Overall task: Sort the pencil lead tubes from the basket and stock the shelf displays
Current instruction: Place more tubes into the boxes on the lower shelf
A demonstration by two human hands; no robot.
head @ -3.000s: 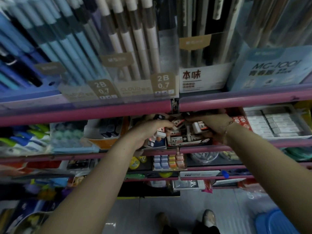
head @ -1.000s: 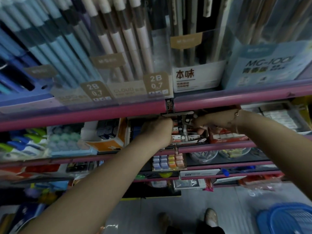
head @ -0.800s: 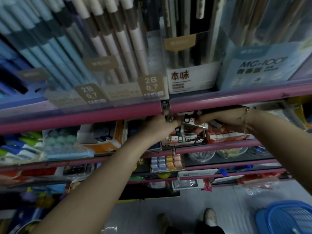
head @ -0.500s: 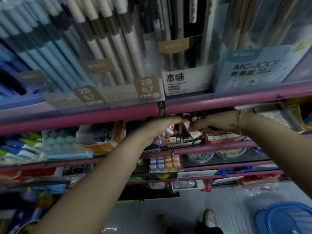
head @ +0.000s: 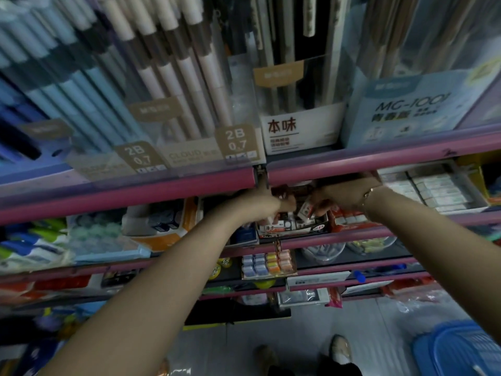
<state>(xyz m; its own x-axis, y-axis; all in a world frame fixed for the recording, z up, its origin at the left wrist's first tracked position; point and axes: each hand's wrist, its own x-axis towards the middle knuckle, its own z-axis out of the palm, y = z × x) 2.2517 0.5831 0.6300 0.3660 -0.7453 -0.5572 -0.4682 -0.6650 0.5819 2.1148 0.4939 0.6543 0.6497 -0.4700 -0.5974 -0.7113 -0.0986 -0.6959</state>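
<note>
Reaching under the pink shelf rail [head: 352, 169], both hands are seen in the head view over a small display box [head: 292, 226] of pencil lead tubes on the second shelf. The left hand [head: 267, 206] is curled at the box's left end, knuckles toward the camera — whether anything is pinched in it cannot be told. The right hand [head: 339, 198] comes in from the right, its fingers bent around a small white tube [head: 306, 210] that is tilted, long axis slanting down and left into the box. The open slot appears to lie just below and left of that tube, between the two hands, so the right hand is judged the nearer one for seating it. A blue basket [head: 461, 351] stands on the floor at lower right, well apart from both hands.
</note>
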